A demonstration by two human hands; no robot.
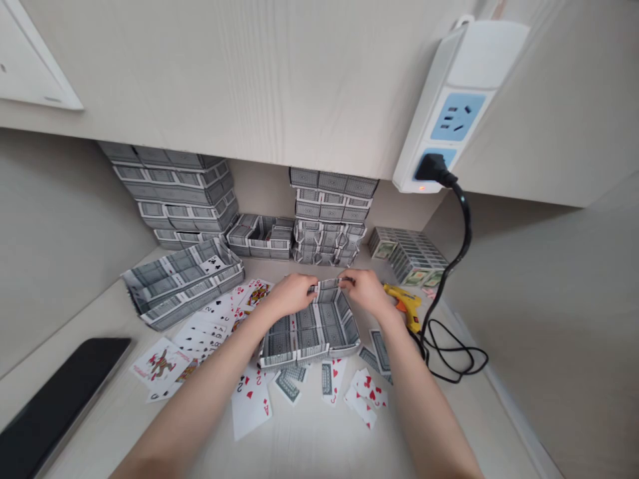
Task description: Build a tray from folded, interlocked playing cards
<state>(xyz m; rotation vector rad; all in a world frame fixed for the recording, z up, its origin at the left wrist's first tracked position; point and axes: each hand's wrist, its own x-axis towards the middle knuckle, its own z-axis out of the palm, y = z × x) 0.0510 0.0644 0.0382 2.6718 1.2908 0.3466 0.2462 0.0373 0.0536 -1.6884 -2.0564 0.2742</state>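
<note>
A shallow open box made of grey-backed playing cards [312, 329] lies in front of me. My left hand [294, 295] pinches the upper edge of its far wall, left of the middle. On the same wall, a little to the right, my right hand [367, 291] grips the edge between thumb and fingers. Both hands are closed on the box. Loose playing cards [252, 402] lie around it, some face up and some cut or folded. A yellow glue gun [407, 306] rests beside my right forearm. To the left stands a longer card box [184, 279] with loose cards inside.
Tall stacks of card boxes [182, 196] [332, 213] stand at the back under the overhanging panel. Packs of cards [412, 253] sit at the back right. A power strip [456, 113] hangs above, its black cord [466, 233] dropping to the right. A dark phone-like slab [64, 406] lies front left.
</note>
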